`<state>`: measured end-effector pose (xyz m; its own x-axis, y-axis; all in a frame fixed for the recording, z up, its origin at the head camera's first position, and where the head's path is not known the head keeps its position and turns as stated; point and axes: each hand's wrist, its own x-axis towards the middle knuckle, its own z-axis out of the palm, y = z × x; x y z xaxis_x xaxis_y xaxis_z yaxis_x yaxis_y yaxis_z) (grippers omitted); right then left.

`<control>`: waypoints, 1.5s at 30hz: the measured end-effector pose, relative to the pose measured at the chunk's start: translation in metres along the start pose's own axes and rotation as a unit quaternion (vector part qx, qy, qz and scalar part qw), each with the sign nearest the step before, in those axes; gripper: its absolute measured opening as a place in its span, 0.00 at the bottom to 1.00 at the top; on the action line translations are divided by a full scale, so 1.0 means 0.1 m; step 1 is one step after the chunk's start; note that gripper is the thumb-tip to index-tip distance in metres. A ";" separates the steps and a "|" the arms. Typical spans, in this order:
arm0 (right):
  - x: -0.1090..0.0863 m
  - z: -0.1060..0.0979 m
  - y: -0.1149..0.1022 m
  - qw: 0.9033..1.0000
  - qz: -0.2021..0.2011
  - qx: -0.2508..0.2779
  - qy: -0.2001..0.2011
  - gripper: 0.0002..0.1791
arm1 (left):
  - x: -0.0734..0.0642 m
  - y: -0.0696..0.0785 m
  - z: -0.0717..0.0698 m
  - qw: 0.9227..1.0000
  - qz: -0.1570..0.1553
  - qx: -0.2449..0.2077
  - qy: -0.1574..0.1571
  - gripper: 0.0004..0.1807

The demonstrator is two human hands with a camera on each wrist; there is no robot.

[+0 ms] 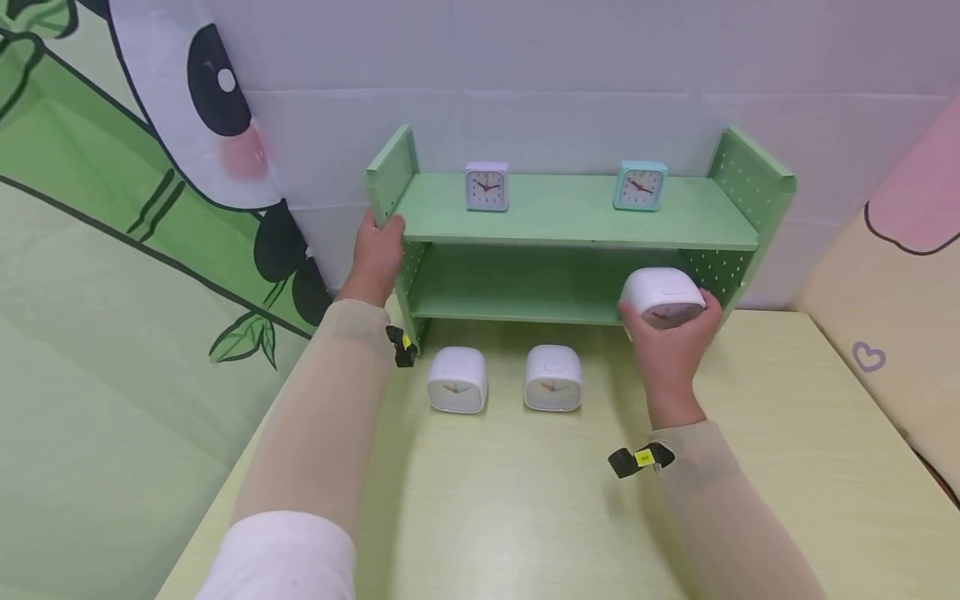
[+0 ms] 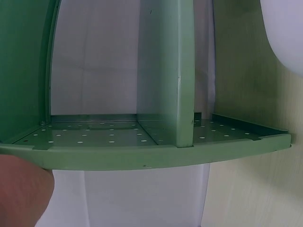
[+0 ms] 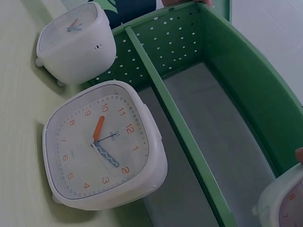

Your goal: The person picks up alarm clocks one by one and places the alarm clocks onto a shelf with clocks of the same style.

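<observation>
My right hand (image 1: 675, 354) grips a rounded white alarm clock (image 1: 660, 288), thumb and fingers on its two sides. It holds the clock at the right front of the lower board of a green two-tier shelf (image 1: 517, 229). In the right wrist view, only a corner of that held clock (image 3: 279, 198) shows at the lower right. My left hand (image 1: 377, 258) grips the front edge of the shelf's left side panel (image 2: 156, 158), just under the upper board. Two more white alarm clocks, a left one (image 1: 457, 381) and a right one (image 1: 553, 379), stand upright on the table before the shelf.
On the upper board stand a small lavender clock (image 1: 487, 187) and a small teal clock (image 1: 641, 186). Dotted side panels (image 1: 750, 179) rise at both ends of the shelf. A pale wood-look table (image 1: 510, 508) lies beneath, with a white wall covering (image 1: 570, 92) behind.
</observation>
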<state>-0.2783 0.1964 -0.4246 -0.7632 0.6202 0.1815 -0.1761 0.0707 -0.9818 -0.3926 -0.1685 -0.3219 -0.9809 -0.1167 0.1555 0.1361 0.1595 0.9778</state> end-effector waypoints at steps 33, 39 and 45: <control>0.49 0.50 0.02 0.986 0.014 -0.166 0.023 0.63 | 0.00 -0.01 -0.02 1.000 -0.011 0.004 -0.001 0.28; 0.52 0.53 0.10 0.985 0.004 -0.166 0.034 0.62 | 0.00 -0.02 -0.02 1.000 -0.007 0.015 0.006 0.28; 0.53 0.57 0.12 0.987 0.001 -0.157 0.037 0.62 | 0.01 -0.02 -0.01 1.000 -0.008 0.009 0.002 0.28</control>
<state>-0.3563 0.1856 -0.4235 -0.7137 0.6750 0.1870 0.0346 0.3006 -0.9531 -0.3933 -0.1700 -0.3238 -0.9822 -0.1235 0.1415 0.1186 0.1762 0.9772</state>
